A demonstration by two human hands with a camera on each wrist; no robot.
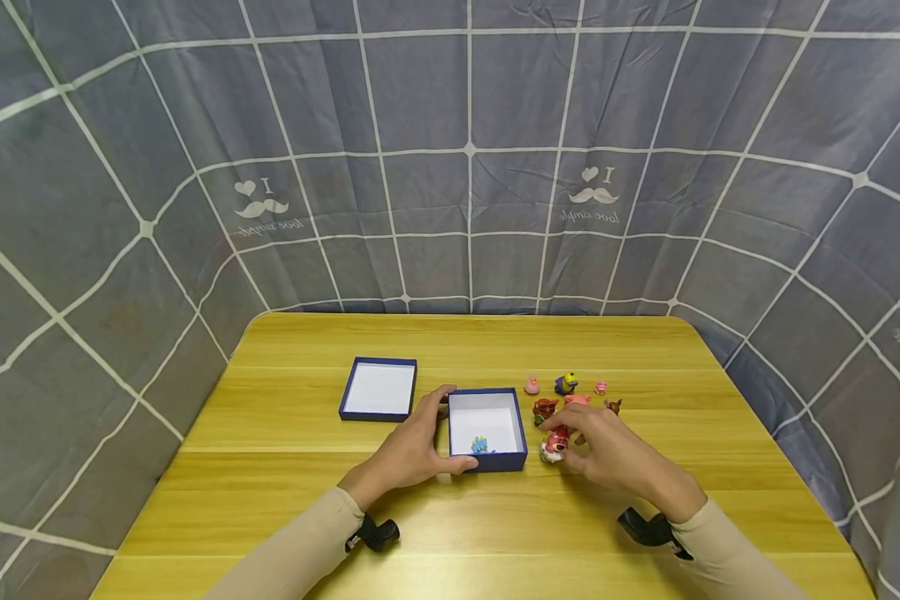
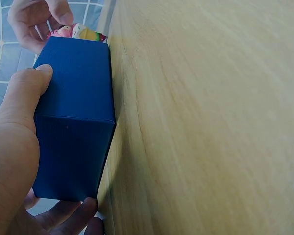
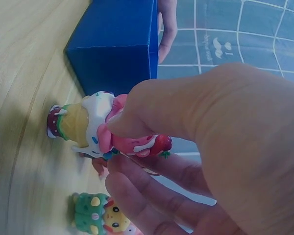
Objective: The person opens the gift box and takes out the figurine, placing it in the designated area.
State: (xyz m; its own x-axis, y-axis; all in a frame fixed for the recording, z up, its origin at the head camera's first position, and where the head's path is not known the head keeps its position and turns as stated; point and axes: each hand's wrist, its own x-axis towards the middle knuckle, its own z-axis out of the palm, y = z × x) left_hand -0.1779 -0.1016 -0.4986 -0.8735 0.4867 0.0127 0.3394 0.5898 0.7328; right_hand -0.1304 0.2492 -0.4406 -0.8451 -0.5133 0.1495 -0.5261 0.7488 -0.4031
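Observation:
My left hand (image 1: 412,446) grips the open blue box (image 1: 491,463), its thumb on the near wall and its fingers around the left and far sides. A small blue figurine (image 1: 480,444) with yellow parts lies inside the white interior. To the right of the box, my right hand (image 1: 603,442) pinches an ice-cream-cone figurine (image 3: 95,122) between thumb and fingers. That figurine carries a pink bear-like character and a strawberry on top. In the left wrist view, it shows just beyond the box, partly covered by the right hand.
A white-lined blue lid (image 1: 379,390) lies behind and left of the box. Several figurines stand near the right hand: a pink duck (image 1: 532,385), a dark blue and yellow one (image 1: 566,383), a tiny pink one (image 1: 601,387), a brown one (image 1: 612,406), and a green-clad one (image 3: 90,214).

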